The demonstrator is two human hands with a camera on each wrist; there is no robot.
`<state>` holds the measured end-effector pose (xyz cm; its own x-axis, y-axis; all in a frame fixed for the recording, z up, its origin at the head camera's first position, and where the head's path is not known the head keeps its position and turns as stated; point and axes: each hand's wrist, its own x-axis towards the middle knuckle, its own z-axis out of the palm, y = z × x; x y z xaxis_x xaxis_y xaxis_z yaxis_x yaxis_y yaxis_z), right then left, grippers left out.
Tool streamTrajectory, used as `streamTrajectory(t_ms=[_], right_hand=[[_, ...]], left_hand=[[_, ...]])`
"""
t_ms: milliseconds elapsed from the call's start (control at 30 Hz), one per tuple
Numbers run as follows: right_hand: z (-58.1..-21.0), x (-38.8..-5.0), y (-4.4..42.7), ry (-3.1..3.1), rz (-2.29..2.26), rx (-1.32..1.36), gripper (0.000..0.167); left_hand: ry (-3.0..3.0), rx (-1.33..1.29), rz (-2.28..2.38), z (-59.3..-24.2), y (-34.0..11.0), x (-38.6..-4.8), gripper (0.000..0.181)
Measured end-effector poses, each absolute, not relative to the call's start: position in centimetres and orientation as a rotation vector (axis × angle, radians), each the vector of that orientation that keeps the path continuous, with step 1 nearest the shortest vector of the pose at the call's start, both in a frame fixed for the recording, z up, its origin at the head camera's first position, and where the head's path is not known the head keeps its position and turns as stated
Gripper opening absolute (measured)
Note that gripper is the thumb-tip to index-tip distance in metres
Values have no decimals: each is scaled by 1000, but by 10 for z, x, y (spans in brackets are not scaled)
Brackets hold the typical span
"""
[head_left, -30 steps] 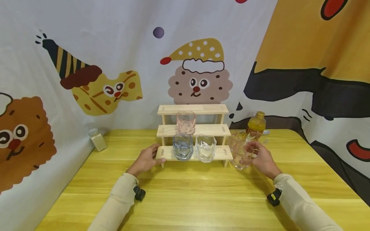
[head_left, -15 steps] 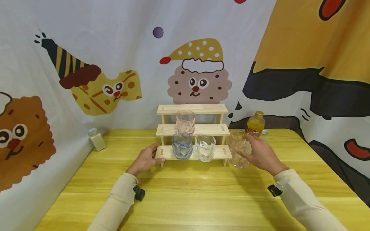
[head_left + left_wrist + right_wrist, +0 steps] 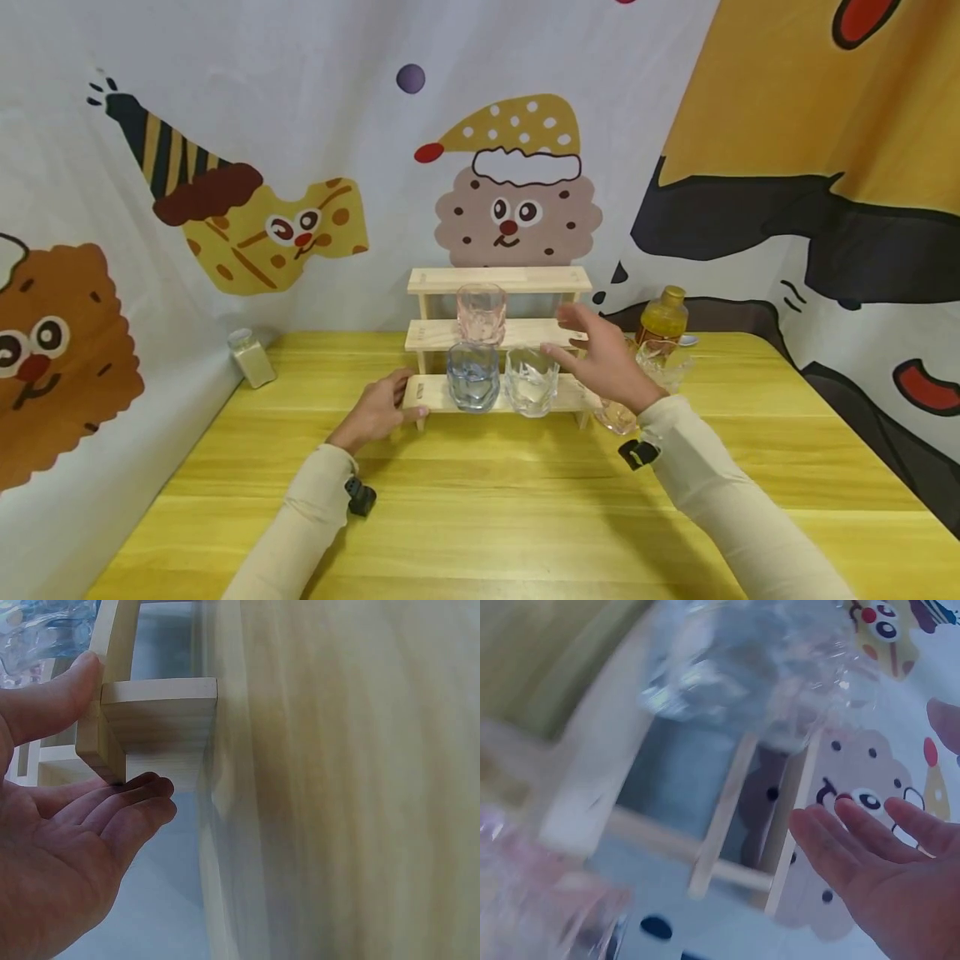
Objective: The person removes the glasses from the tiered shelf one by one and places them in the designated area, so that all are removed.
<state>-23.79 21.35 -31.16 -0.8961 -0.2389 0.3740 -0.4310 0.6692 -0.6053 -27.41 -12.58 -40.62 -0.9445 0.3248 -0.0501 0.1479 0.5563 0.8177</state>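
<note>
A three-tier wooden rack [image 3: 427,392] stands on the table. My left hand [image 3: 377,410] grips the left end of its lowest shelf; in the left wrist view the thumb of the hand [image 3: 82,817] lies on top and the fingers are below the board. A blue glass [image 3: 473,379] and a clear glass [image 3: 532,383] stand on the lowest shelf, a pink glass [image 3: 482,315] on the middle one. My right hand [image 3: 607,357] hovers empty over the rack's right side, behind the clear glass; in the right wrist view the fingers of the hand [image 3: 900,877] are spread and hold nothing.
Right of the rack, partly behind my right arm, are a pinkish glass [image 3: 617,417] and a clear glass [image 3: 666,363]. A yellow bottle [image 3: 663,317] stands behind them beside a small white item [image 3: 687,340]. A jar [image 3: 252,360] is at the table's back left. A printed cloth hangs behind.
My right hand has come off the glasses at the right and moved left over the rack, with nothing in it. The left hand has kept its hold on the lowest shelf.
</note>
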Motion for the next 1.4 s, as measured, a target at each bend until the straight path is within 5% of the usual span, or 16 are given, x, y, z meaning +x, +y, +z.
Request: streamTrajectory(t_ms=[467, 1400], right_hand=[[-291, -289, 147, -2778, 1270, 467, 88], [-302, -315, 128, -2667, 1500, 248, 76]], left_hand=[[2624, 417, 1306, -399, -127, -273, 72], [2604, 432, 1323, -405, -127, -273, 72]])
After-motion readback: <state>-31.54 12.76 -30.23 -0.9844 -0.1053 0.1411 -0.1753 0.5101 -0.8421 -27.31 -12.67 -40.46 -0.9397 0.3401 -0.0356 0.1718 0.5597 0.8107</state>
